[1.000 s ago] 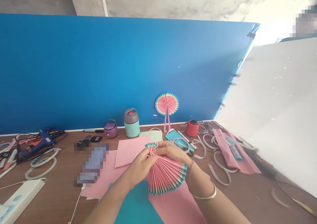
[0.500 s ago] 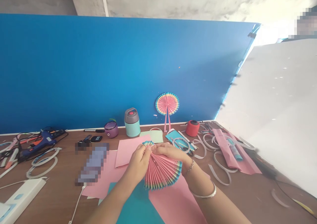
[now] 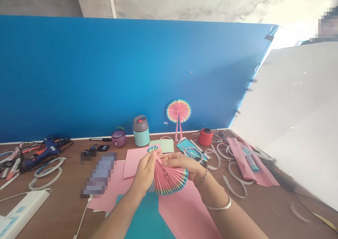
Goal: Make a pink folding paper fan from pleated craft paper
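A pleated paper fan, pink with yellow and blue edging, is held above the table between both hands. My left hand is closed on its gathered part, and a small fanned end pokes out above the thumb. My right hand pinches the pleats near the middle, with the wider spread part hanging below the fingers. Beneath lie a teal paper sheet and a pink paper sheet. Against the blue panel stands a finished round paper fan with two pink strip legs.
A mint flask, a purple cup and a red speaker-like cylinder line the back. On the left are a blue glue gun, a phone-like blurred item and a white power strip. Curled white strips lie on the right.
The fan has shifted slightly up and left, and its lower spread has narrowed a little. My left hand has moved a bit left; the right fingers have shifted along the pleats.
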The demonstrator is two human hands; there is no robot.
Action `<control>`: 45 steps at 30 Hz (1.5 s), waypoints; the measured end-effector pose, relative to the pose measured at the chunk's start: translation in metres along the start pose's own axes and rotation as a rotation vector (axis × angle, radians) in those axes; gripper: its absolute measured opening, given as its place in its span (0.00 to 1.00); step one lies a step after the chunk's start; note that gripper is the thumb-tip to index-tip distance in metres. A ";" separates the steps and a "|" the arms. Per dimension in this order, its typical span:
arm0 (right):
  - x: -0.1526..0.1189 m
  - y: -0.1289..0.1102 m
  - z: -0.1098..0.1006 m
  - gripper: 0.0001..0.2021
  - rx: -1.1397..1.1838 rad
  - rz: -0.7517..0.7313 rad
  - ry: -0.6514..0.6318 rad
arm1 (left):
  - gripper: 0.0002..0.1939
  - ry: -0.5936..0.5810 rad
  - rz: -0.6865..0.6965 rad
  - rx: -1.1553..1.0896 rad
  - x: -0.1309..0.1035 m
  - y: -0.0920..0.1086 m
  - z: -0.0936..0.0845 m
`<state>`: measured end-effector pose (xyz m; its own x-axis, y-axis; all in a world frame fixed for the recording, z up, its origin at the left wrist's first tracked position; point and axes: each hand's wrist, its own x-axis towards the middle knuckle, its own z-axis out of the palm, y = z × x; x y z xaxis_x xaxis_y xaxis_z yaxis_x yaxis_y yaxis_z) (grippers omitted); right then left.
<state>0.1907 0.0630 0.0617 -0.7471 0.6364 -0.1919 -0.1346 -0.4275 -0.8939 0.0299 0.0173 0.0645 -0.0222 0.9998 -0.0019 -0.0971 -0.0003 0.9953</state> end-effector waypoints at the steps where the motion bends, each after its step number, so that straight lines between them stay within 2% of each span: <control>1: -0.001 -0.001 0.001 0.13 0.005 -0.006 -0.015 | 0.24 0.009 0.003 -0.012 0.000 0.000 0.000; 4: -0.001 -0.003 0.002 0.16 0.017 -0.007 -0.019 | 0.23 0.036 -0.008 -0.039 -0.002 0.004 0.000; 10: 0.001 -0.001 -0.001 0.16 -0.042 0.004 0.023 | 0.25 0.074 -0.072 -0.132 -0.003 0.013 0.002; 24: -0.002 -0.005 0.001 0.15 -0.087 0.040 0.058 | 0.23 0.080 -0.109 -0.367 -0.005 0.015 0.004; 35: 0.000 -0.004 -0.002 0.12 -0.075 0.043 0.084 | 0.24 0.040 -0.110 -0.423 -0.006 0.014 0.003; 45: -0.003 -0.007 0.000 0.11 -0.046 0.080 0.000 | 0.19 0.110 -0.117 -0.477 -0.008 0.018 0.004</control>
<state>0.1938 0.0645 0.0682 -0.7543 0.6016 -0.2630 -0.0445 -0.4464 -0.8937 0.0319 0.0092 0.0829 -0.0860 0.9855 -0.1464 -0.5484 0.0758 0.8327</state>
